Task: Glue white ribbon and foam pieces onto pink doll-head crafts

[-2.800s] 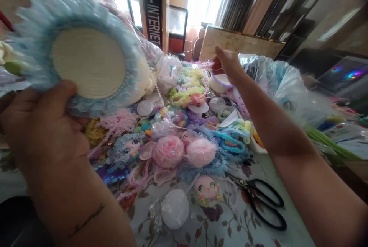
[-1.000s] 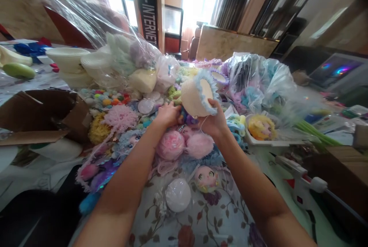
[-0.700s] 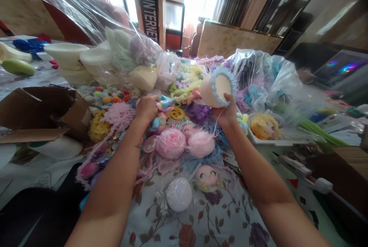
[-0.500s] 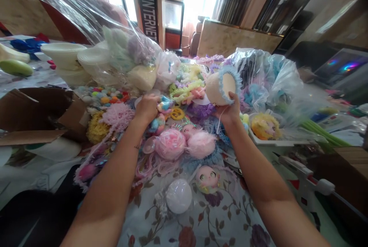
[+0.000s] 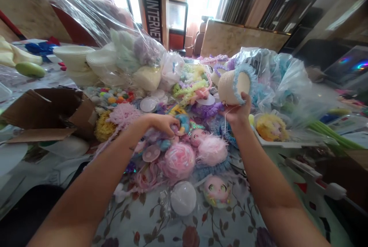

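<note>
My right hand [image 5: 238,112] grips a small cream woven basket [image 5: 226,89] from below. The basket is tipped on its side, its mouth edged with blue ruffled trim, and a thin pale cord hangs beneath it. My left hand [image 5: 164,123] is down in the pile, its fingers closed around a pastel multicoloured fuzzy piece [image 5: 183,124]. Just nearer to me lie a pink yarn ball [image 5: 178,159], a fluffy pale pink ball [image 5: 212,149] and a pink doll face [image 5: 198,136]. A green-eyed doll face [image 5: 216,190] and a white disc [image 5: 183,198] rest on the flowered cloth.
An open cardboard box [image 5: 48,113] stands at left beside small pompoms [image 5: 115,95]. Bulging clear bags [image 5: 276,74] crowd the back. At right are a white tray [image 5: 287,144] with a yellow fluffy doll head [image 5: 271,127] and a glue gun [image 5: 319,180].
My left hand has moved down and nearer into the pile. My right hand has shifted slightly right in view with the basket, whose mouth is now turned more towards me.
</note>
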{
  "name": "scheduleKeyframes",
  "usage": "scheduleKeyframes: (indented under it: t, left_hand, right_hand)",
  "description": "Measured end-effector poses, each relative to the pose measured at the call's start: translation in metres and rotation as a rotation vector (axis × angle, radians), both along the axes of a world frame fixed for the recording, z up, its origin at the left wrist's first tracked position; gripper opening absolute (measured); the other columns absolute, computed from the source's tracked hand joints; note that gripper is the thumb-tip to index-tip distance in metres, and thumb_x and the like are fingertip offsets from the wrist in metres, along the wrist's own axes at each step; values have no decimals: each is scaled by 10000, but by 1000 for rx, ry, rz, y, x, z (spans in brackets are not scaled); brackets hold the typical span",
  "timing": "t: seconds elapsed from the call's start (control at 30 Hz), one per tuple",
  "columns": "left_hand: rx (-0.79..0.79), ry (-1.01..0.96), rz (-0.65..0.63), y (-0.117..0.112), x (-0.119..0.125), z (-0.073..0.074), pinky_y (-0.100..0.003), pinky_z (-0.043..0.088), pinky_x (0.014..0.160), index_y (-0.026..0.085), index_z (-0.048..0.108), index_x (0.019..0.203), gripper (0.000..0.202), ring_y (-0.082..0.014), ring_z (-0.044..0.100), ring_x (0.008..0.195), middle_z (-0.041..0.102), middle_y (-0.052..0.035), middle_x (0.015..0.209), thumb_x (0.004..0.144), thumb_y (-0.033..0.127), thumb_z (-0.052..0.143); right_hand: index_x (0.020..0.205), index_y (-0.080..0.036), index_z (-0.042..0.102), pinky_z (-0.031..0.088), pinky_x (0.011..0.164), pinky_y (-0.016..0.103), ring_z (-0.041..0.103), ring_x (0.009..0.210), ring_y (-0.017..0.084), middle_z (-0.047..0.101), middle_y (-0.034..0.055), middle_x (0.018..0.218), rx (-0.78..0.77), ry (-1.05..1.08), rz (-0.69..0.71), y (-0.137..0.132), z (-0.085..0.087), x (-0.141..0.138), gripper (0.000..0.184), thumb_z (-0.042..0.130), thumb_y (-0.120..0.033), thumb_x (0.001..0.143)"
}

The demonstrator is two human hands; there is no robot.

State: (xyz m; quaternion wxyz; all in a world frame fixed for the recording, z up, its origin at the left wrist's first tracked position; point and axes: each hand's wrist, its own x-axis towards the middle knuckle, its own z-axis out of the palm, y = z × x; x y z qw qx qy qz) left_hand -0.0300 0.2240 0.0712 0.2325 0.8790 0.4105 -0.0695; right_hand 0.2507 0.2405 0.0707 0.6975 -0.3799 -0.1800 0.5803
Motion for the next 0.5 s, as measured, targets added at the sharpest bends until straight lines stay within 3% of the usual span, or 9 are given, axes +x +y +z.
scheduleKeyframes:
  t: [0.07, 0.13, 0.23, 0.33, 0.4, 0.5]
  left_hand:
    - [30, -29, 65, 13, -7, 12, -210, 482, 810, 252, 710, 1137, 393, -187, 656, 979, 725, -14, 1140, 796, 424, 621]
    - [173, -32, 214, 31, -7, 12, -259, 470, 905, 187, 633, 1274, 483, -215, 630, 1087, 681, -78, 1250, 908, 452, 464]
    - [325, 17, 319, 57, 4, -8, -362, 348, 1091, 99, 484, 1425, 683, -307, 477, 1322, 527, -197, 1441, 845, 447, 581]
    - [385, 79, 365, 74, 14, -32, -457, 189, 1175, 86, 459, 1442, 870, -393, 325, 1427, 449, -249, 1493, 732, 512, 725]
    - [398, 112, 390, 82, 15, -41, -495, 171, 1169, 86, 509, 1395, 779, -408, 357, 1405, 506, -260, 1435, 769, 505, 710]
    - [390, 129, 407, 93, 10, -39, -504, 235, 1141, 111, 589, 1295, 466, -354, 482, 1319, 617, -219, 1294, 916, 383, 586]
  right_hand:
    - [899, -251, 544, 473, 527, 303, 534, 543, 144, 607, -34, 690, 35, -14, 6, -5, -3, -3, 287, 535, -473, 717]
    - [919, -256, 543, 503, 560, 314, 587, 599, 155, 634, -29, 749, 70, -5, -23, -11, -7, -6, 300, 530, -481, 721]
    - [945, -262, 557, 533, 586, 329, 626, 660, 169, 663, -20, 816, 79, 30, -88, -19, -13, -11, 311, 519, -478, 725]
    - [949, -251, 569, 537, 558, 332, 620, 653, 184, 667, -10, 804, 9, 49, -107, -24, -21, -14, 321, 549, -442, 691]
    - [959, -246, 572, 534, 546, 320, 638, 712, 202, 677, 2, 842, 9, 54, -111, -26, -27, -14, 337, 575, -411, 666]
    - [974, -241, 574, 539, 561, 305, 646, 799, 212, 676, 12, 897, 65, 63, -111, -25, -34, -14, 336, 583, -391, 673]
